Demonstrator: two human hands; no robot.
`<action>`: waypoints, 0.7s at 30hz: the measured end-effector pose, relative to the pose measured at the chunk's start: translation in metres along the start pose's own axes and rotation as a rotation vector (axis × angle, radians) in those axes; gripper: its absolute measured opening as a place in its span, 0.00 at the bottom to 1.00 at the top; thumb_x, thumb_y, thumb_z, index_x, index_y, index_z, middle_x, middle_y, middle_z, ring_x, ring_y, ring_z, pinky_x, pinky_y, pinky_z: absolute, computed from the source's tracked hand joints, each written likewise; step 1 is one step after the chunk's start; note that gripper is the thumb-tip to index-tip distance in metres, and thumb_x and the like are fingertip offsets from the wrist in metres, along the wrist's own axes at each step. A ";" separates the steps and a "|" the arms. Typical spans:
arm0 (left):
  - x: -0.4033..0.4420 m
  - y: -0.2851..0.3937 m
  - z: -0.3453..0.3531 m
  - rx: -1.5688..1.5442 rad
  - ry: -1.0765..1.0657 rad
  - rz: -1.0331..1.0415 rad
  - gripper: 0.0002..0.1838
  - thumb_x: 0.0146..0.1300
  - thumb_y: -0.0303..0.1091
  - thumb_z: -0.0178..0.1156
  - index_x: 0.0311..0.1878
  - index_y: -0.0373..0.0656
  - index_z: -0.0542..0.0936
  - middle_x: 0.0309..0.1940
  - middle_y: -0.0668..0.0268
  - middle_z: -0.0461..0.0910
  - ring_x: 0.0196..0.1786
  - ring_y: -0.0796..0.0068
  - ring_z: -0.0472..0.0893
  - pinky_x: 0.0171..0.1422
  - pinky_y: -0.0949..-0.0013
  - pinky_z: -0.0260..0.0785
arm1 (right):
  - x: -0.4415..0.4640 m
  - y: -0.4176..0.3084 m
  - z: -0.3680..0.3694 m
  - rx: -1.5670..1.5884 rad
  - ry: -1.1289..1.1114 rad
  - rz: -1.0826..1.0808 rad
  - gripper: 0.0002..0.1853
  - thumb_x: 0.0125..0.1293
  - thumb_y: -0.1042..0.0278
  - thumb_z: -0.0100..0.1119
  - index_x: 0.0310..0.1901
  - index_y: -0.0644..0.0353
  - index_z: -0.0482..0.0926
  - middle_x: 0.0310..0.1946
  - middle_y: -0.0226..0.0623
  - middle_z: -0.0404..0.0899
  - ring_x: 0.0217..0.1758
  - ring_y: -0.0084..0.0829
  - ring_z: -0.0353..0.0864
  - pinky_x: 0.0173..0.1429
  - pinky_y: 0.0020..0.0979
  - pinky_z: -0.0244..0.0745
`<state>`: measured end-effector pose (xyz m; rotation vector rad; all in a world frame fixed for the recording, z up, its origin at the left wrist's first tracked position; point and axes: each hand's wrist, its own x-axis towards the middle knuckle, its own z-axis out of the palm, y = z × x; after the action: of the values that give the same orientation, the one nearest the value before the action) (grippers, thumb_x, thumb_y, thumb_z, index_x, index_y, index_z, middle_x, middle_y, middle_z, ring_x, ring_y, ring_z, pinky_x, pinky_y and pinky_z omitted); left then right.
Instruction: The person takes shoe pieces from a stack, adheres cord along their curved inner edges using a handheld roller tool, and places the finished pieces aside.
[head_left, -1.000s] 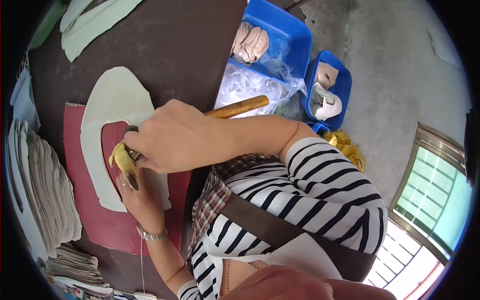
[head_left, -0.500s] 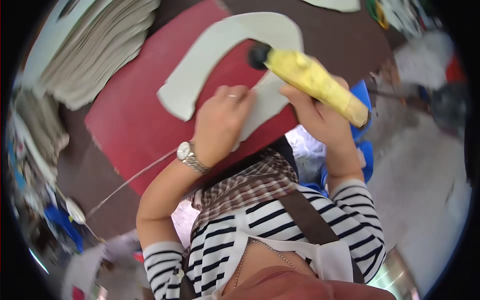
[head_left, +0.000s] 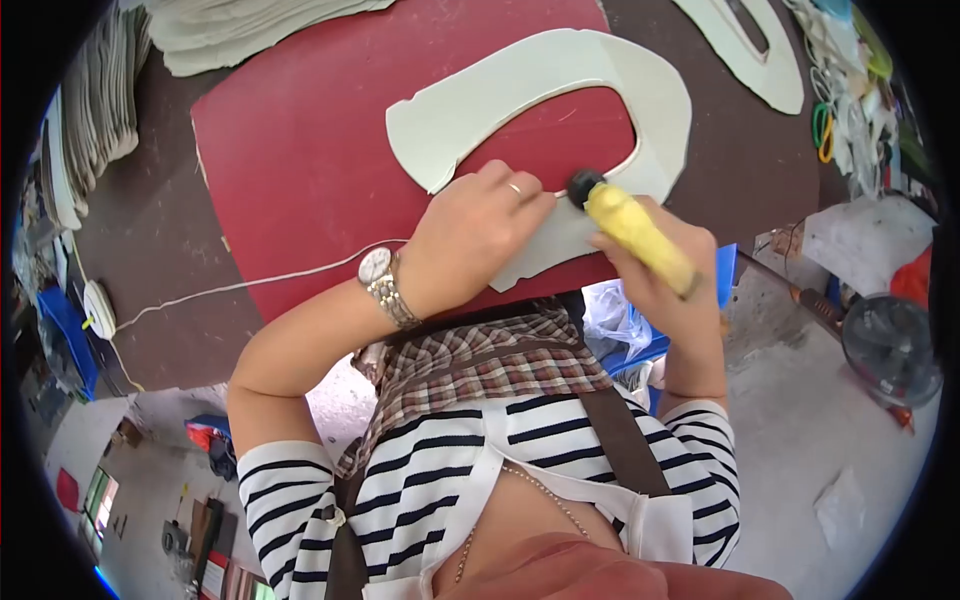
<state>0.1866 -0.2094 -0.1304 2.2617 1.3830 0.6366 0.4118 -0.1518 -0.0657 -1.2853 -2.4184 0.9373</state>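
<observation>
The right hand has its grip clenched around a yellow-wrapped tool. The tool's black round end points to about 10 o'clock and sits just beside the left hand's fingers, at the inner edge of a pale U-shaped piece; I cannot tell whether it touches. The left hand has its fingers curled down over the piece's near arm; whether its grip pinches anything cannot be told. The piece lies at 1 o'clock in the view, partly on a red board, which rests on the brown counter. A white cord runs from the left wrist area to a white spool at 9 o'clock. 2 stacks of pale pieces lie between 10 and 11 o'clock.
</observation>
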 end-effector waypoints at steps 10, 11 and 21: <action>-0.026 0.018 0.000 0.313 -0.001 0.026 0.22 0.55 0.26 0.61 0.56 0.35 0.82 0.47 0.60 0.76 0.46 0.63 0.78 0.47 0.64 0.76 | 0.008 -0.015 0.005 0.141 -0.010 -0.039 0.16 0.56 0.66 0.79 0.43 0.61 0.83 0.32 0.41 0.85 0.30 0.44 0.86 0.33 0.35 0.79; -0.027 0.012 0.001 0.157 0.007 -0.012 0.23 0.54 0.26 0.61 0.56 0.33 0.81 0.47 0.59 0.76 0.48 0.61 0.79 0.49 0.64 0.76 | 0.010 -0.014 0.009 0.101 -0.011 -0.120 0.16 0.57 0.66 0.78 0.43 0.61 0.83 0.32 0.41 0.85 0.30 0.44 0.86 0.34 0.35 0.79; -0.047 -0.001 -0.007 0.086 0.183 -0.053 0.22 0.52 0.27 0.62 0.53 0.36 0.82 0.45 0.62 0.78 0.45 0.65 0.79 0.45 0.67 0.78 | 0.021 -0.020 0.015 0.091 -0.167 -0.189 0.12 0.61 0.72 0.74 0.43 0.66 0.83 0.27 0.39 0.83 0.23 0.35 0.82 0.30 0.31 0.74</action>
<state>0.1628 -0.2510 -0.1331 2.2715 1.5791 0.7971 0.3790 -0.1489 -0.0659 -0.9623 -2.5336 1.1244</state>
